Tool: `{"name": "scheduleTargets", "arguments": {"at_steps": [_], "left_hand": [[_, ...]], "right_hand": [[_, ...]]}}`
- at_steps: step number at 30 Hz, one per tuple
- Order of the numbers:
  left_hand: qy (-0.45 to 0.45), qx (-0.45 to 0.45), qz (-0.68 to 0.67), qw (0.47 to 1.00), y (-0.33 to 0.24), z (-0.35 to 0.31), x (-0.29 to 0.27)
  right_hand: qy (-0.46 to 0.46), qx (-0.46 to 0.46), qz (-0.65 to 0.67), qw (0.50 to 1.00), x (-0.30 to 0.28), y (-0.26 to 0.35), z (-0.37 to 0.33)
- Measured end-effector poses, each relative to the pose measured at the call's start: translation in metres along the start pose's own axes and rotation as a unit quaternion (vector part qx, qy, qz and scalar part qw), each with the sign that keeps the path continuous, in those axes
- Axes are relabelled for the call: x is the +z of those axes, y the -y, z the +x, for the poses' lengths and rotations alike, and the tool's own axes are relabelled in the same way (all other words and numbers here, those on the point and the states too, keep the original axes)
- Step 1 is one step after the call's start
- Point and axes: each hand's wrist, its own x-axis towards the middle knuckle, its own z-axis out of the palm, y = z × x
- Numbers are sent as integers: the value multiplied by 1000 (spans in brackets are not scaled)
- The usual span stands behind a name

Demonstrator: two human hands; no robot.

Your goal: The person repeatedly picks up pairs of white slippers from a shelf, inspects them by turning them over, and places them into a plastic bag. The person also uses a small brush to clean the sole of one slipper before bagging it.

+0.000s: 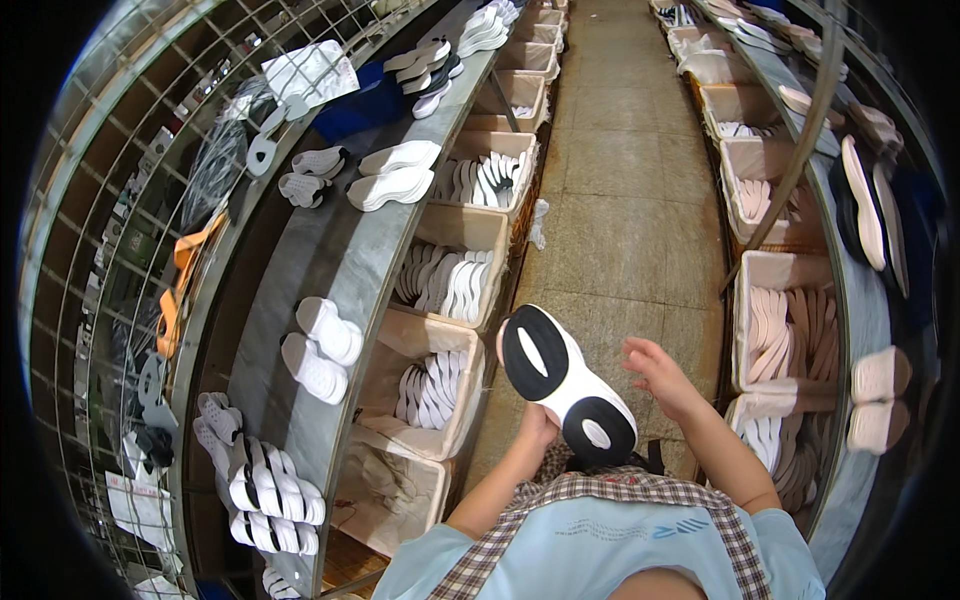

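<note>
A white shoe sole (572,372) with black pads at both ends is held up in front of my body, its patterned underside showing. My left hand (538,424) grips it from behind, and the sole hides most of those fingers. To the right of the sole, my right hand (655,375) is raised in the air with fingers apart and nothing in it. Left of me, pairs of white soles (322,345) lie on a grey metal shelf (290,250). Stacked white and black soles (275,495) stand at its near end.
Below the left shelf runs a row of lined bins (470,385), several with white soles inside. Bins with pinkish soles (770,330) line the right side under another shelf (850,300). A wire mesh (110,250) borders the far left. A tiled aisle (630,150) leads ahead.
</note>
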Motion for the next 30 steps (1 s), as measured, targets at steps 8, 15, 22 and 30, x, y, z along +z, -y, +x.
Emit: {"name": "scheduleTargets", "arguments": {"at_steps": [8, 15, 22, 30], "left_hand": [[-59, 52, -62, 995, -51, 121, 34], [-34, 79, -24, 996, -117, 266, 108], [-100, 32, -50, 993, -151, 413, 187], [-78, 125, -107, 983, -152, 541, 298]], "right_hand": [[-19, 96, 95, 991, -73, 34, 153], [-51, 109, 150, 981, -128, 123, 269], [-79, 62, 156, 983, -220, 190, 387], [-92, 254, 122, 955, -437, 204, 533]]}}
